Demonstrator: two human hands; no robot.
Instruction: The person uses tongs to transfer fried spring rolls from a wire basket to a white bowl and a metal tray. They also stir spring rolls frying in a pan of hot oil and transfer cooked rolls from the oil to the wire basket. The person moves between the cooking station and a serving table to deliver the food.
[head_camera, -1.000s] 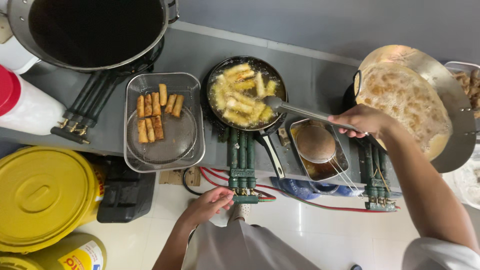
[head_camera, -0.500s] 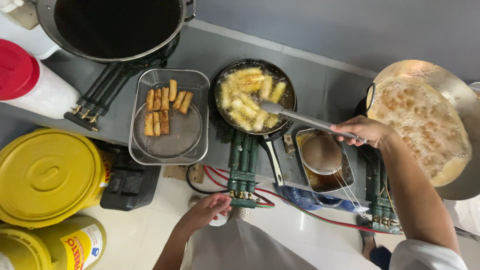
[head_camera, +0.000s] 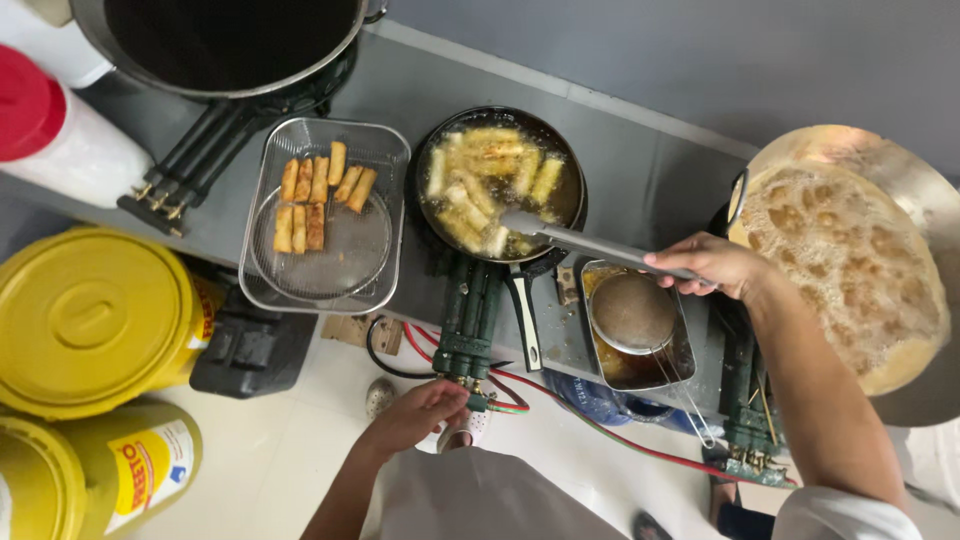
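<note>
- Far off to the left of both hands, yellow lidded buckets stand on the floor beside the desk, with a large dark wok up on the burner behind them.
- Up and left of the left hand, a wire draining tray holds a row of browned fried rolls.
- Left hand is curled on the burner knob, below the frying pan of pale rolls in oil.
- Metal tongs lie with their long axis running from the right hand up-left, tips pointing into the pan among the rolls.
- Right hand is clenched round the tongs' rear end; a good turn likely means gripping each roll lightly and keeping the tips low to avoid splashing.
- Just below that hand, a mesh skimmer rests on a steel tub; a wok of bubbling oil sits to its right.
</note>
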